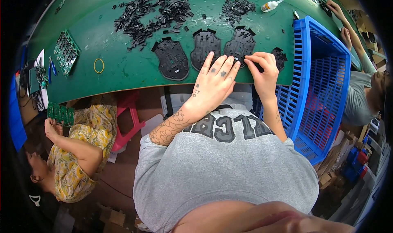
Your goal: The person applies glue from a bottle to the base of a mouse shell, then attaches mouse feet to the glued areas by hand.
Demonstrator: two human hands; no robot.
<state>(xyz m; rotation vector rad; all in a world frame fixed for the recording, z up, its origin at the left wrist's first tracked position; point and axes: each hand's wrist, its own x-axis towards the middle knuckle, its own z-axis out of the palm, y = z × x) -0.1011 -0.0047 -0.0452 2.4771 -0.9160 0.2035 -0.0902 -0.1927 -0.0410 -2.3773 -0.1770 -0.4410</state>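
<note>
Three large black shells (206, 45), in a row on our green worktop (133, 71). Left hand (217, 76): fingers long and slightly spread over the lower parts of the middle and rightmost shells; right hand (264, 70): thumb and forefinger narrowed beside the rightmost, whether on anything we cannot tell. For good work, we advise a steadied shell and light, even fingertip pressure.

You had three large black shells (170, 61) and one smaller black piece (279, 57), two heaps of black parts (178, 12), one small bottle (269, 6), one yellow band (94, 66) and one pink stool (127, 102); two co-workers (77, 163) were near you.
</note>
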